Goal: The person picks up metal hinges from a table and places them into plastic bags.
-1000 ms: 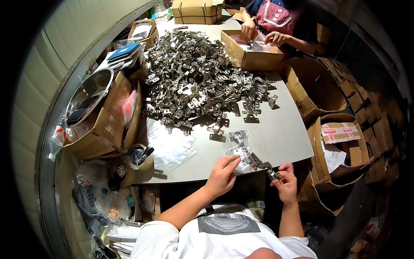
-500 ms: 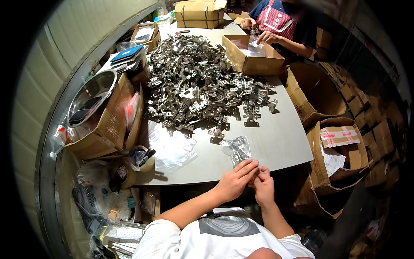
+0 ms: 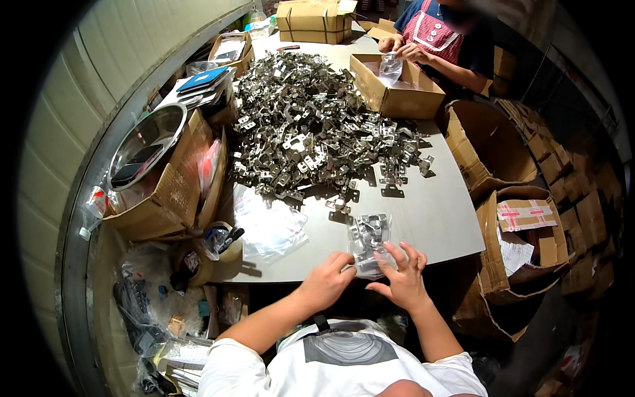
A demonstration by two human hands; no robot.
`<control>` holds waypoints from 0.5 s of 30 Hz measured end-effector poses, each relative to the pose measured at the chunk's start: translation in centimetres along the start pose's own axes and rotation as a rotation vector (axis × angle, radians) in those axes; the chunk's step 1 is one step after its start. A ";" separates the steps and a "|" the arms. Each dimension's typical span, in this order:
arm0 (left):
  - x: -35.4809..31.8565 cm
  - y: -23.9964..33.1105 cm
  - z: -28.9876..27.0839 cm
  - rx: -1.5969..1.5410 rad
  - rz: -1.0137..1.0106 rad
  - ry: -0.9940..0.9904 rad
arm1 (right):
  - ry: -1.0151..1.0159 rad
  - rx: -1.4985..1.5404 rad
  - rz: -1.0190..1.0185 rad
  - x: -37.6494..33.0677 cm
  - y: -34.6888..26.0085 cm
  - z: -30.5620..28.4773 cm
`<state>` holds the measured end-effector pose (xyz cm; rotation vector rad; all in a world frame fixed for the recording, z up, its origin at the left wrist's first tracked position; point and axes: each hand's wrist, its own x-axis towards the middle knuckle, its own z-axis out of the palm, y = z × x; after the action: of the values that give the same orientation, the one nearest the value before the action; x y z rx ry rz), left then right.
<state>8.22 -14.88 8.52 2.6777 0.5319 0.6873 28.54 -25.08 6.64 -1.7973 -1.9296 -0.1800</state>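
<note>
A clear bag [image 3: 368, 246] with shiny metal parts [image 3: 372, 228] in it lay at the near edge of the worktop [image 3: 433, 221]. Think of that bag as the middle of a clock. The left hand [image 3: 325, 284] was at 8 o'clock, and its grip was pinched together on the bag's near edge. The right hand [image 3: 405, 284] was at 5 o'clock. Its grip was apart — the fingers were spread, and some lay over the bag's lower right side.

A big heap of metal pieces [image 3: 317, 129] sat at 11 o'clock. Flat see-through bags [image 3: 268, 221] lay at 9 o'clock, and past them was a black marker [image 3: 233, 236]. A round silver bowl [image 3: 173, 122] was at 10 o'clock, far from the hands.

A brown box [image 3: 413, 104] stood at 12 o'clock. Just past it — close to 1 o'clock — another person [image 3: 433, 36] in a red checked apron held a small clear pouch [image 3: 390, 69] over it. A box with pink-striped tape [image 3: 489, 248] was at 3 o'clock.
</note>
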 end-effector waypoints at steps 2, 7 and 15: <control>0.7 -0.5 -1.6 0.009 0.078 0.004 | 0.055 0.001 -0.139 0.2 0.3 -0.4; 2.9 -0.5 -4.7 -0.126 0.271 0.156 | 0.193 0.285 -0.132 2.5 0.2 -4.6; 4.5 2.9 -4.0 -0.895 -0.008 0.255 | 0.092 0.583 0.057 4.8 -1.7 -9.9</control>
<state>10.60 -14.65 14.69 1.7632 0.2062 0.9809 29.43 -25.09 17.74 -1.4187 -1.6400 0.2880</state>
